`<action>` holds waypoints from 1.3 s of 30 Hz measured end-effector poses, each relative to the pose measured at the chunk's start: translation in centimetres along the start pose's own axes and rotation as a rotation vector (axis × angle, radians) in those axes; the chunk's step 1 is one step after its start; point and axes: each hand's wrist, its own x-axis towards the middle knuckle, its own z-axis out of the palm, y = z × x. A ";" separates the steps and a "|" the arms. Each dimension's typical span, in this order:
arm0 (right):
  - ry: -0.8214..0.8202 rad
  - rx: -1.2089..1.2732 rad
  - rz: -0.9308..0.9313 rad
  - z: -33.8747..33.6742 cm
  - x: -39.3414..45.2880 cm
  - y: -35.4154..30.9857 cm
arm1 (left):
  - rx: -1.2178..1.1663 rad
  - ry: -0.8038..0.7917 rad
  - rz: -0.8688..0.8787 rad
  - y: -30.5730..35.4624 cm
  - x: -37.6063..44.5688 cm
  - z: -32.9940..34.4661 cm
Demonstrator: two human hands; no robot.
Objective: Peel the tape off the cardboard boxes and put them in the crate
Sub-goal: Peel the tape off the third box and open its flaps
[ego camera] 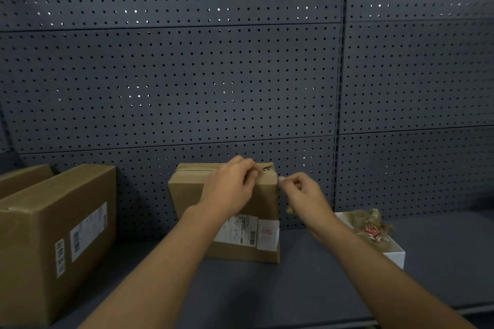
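On the shelf (307,288), the middle box (187,189) looks light and stiff; left hand (230,187) pinches its far-right top edge, right hand (302,195) seemingly pinching thin, clingy tape (281,178).

Print on shipping label (242,231) too small to read. Large box (57,238) cut off at left edge. Crumpled tape (373,224) contents indistinct. Pinched strip unclear.

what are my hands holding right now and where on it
Left hand grips the small cardboard box at its top right edge. Right hand pinches something pale beside that corner, probably tape; too small to tell.
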 end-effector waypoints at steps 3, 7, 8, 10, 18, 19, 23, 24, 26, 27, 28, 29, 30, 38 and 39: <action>-0.003 0.024 -0.033 -0.3 0.4 0.3 | 0.042 0.026 -0.010 0.2 -0.1 0.6; -0.119 0.003 0.110 -1.2 0.7 2.9 | 0.060 0.043 -0.009 0.3 0.1 1.2; -0.149 -0.011 0.144 -1.3 0.3 3.8 | 0.056 0.041 -0.008 0.2 0.2 1.2; -0.170 -0.048 0.198 -1.5 -0.4 5.3 | 0.063 0.038 -0.007 0.2 0.2 1.4; -0.039 0.355 0.174 -2.0 -0.3 3.7 | -0.117 0.067 -0.147 1.8 1.5 0.6; -0.016 0.473 0.154 -2.0 0.0 2.9 | -0.135 0.067 -0.149 1.9 1.5 0.6; -0.025 0.917 0.073 -2.4 -0.1 -0.2 | -0.163 0.083 -0.132 2.4 0.9 1.0; -0.043 0.967 0.044 -2.4 -0.3 -0.7 | -0.147 0.092 -0.116 2.5 0.7 1.1; -0.062 0.976 -0.034 -2.1 -0.7 -1.4 | -0.137 0.112 -0.091 2.7 0.3 1.4; -0.051 0.945 -0.071 -1.8 -0.9 -1.6 | -0.165 0.122 -0.086 2.8 0.2 1.5; -0.026 0.907 -0.098 -1.6 -1.0 -1.8 | -0.213 0.131 -0.087 2.9 0.1 1.5; 0.011 0.873 -0.113 -1.3 -1.1 -1.8 | -0.269 0.142 -0.088 3.0 0.0 1.6; 0.048 0.857 -0.122 -1.1 -1.2 -2.0 | -0.319 0.152 -0.091 3.1 -0.1 1.6; 0.161 0.806 -0.068 0.8 -1.2 -2.4 | -0.424 0.126 -0.105 3.1 -0.6 0.7; 0.152 0.826 -0.053 0.8 -1.1 -2.4 | -0.437 0.108 -0.095 3.0 -0.6 0.6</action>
